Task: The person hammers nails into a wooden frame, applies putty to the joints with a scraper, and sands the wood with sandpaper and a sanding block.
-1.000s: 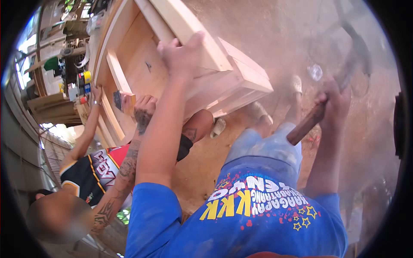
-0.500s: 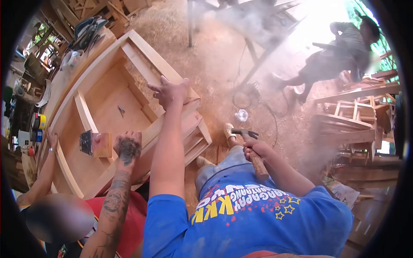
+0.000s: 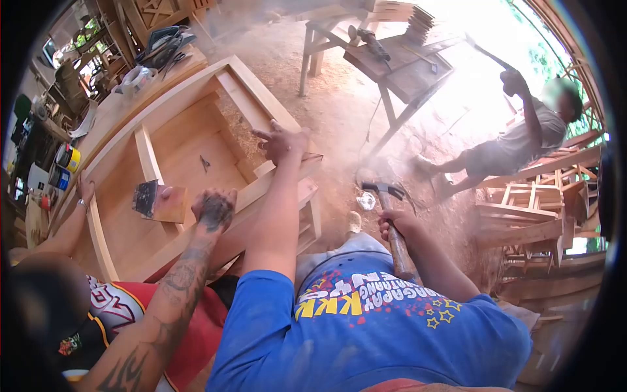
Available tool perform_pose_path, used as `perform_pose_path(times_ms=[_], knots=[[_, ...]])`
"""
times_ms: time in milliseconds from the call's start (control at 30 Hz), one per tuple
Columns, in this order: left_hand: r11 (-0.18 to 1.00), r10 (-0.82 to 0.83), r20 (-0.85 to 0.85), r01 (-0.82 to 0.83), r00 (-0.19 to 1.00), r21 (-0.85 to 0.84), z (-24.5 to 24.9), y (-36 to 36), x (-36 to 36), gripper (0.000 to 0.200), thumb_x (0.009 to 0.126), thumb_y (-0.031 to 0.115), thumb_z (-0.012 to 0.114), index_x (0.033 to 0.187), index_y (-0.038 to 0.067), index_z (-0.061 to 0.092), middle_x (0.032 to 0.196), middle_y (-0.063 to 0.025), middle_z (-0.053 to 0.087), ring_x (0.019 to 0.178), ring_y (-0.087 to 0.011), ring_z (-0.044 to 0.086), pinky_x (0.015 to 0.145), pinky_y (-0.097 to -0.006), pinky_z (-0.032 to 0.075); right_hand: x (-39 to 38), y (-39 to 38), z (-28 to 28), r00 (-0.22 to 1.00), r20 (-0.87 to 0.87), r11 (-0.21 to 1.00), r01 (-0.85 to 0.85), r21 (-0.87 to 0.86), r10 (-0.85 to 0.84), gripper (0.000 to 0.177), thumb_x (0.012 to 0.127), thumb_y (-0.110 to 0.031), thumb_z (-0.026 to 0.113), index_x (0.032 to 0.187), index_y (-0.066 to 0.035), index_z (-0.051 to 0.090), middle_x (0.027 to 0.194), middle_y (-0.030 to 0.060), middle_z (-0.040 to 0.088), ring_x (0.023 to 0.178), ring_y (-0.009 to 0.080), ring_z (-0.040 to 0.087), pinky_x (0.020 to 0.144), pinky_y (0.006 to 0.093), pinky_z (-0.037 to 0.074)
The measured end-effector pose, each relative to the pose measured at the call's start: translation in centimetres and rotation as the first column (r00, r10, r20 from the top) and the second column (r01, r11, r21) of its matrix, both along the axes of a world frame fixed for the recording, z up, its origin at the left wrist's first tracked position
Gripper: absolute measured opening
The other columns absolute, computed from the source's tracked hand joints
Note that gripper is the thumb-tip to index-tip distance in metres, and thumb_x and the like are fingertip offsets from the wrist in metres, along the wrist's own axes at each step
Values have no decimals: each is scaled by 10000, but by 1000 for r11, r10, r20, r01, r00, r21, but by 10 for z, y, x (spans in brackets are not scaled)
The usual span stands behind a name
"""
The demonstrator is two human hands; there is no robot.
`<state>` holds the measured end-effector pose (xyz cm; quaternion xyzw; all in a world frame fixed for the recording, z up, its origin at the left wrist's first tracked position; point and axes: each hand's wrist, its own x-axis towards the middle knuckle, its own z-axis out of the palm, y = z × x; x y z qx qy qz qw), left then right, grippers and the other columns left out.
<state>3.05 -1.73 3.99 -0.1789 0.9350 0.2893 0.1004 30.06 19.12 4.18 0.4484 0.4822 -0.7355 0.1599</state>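
Note:
My left hand (image 3: 285, 142) lies on the near corner of a large pale wooden frame (image 3: 258, 104), its fingers spread over the top rail. In my right hand (image 3: 398, 225) is a claw hammer (image 3: 400, 247), gripped round the wooden handle with its metal head up, in front of my blue shirt. The hammer is apart from the frame. To the left, a co-worker's closed hand (image 3: 215, 209) rests near the frame's side rail. A dark-bladed scraper and a small wooden piece (image 3: 171, 204) sit beside it on a cross slat (image 3: 149, 153).
A co-worker's other hand (image 3: 86, 189) touches the frame's far side. Paint cans (image 3: 68, 157) and power tools (image 3: 166, 44) stand along the left. Behind are a workbench (image 3: 398, 65), another person (image 3: 522, 130) and stacked wooden parts (image 3: 535, 215). Dust hangs over the sawdust-covered floor.
My view has shifted, and the frame appears further right. My right hand holds the hammer more upright. The person in the background has raised an arm with a long object.

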Motion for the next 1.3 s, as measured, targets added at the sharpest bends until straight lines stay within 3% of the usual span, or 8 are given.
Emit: perform_pose_path(times_ms=[233,467,733,900,1000,1100,1200,1300], knots=[[999,16,-8,-16,1000,33,-1,-2,0,1047,813,530,791,1644,137,289,1707,-299,51,1515,-473,333,1124,-518,493,34,4,-39,992,114,972,71,-224,-46,119,1014,-80,618,1032,23,560,772,43,565,578,121,561,502,284,540],[999,34,-23,-33,999,26,-4,2,-1,1055,798,536,775,1651,157,284,1708,-295,66,1496,-487,358,1127,-515,492,13,19,-25,997,45,984,-54,-170,62,155,995,-115,651,1019,10,563,730,29,544,568,119,552,493,287,515],[997,77,23,-77,997,2,-8,10,-11,1134,743,596,789,1661,169,279,1700,-297,110,1452,-508,421,1131,-497,481,-39,58,32,869,-355,926,-254,278,345,247,977,-165,685,1107,-45,513,745,38,575,555,120,570,503,304,520],[995,88,-75,-92,993,-49,-33,12,-22,1146,707,590,810,1638,120,335,1642,-280,254,1402,-455,500,1146,-448,463,-85,99,5,812,-351,881,-387,272,465,297,976,-204,706,1120,-42,503,748,36,585,519,119,568,482,305,502],[994,94,-132,-100,987,-43,-33,19,-22,1144,689,564,828,1621,90,363,1581,-258,337,1389,-399,520,1158,-437,446,-108,90,-12,868,-365,940,-291,177,338,283,982,-229,701,1093,-44,519,759,31,598,518,105,569,483,293,492],[994,101,-194,-108,976,-28,-45,16,-27,1139,675,533,844,1608,70,382,1545,-250,379,1377,-381,525,1166,-441,433,-128,73,-20,897,-328,955,-282,92,296,291,985,-257,690,1042,-19,534,780,84,628,591,153,625,543,339,528],[994,107,-241,-105,965,21,-58,8,-33,1130,662,488,873,1580,20,407,1550,-257,386,1406,-384,491,1162,-445,432,-130,53,-63,711,-327,782,-545,303,622,329,979,-272,683,1040,13,531,840,150,657,700,236,675,638,407,557],[994,105,-246,-91,964,65,-64,2,-36,1123,663,467,881,1566,-8,413,1554,-255,384,1411,-377,482,1157,-448,436,-141,63,-70,706,-273,756,-596,270,654,357,963,-266,688,1065,33,521,901,193,665,784,302,694,708,455,559]])
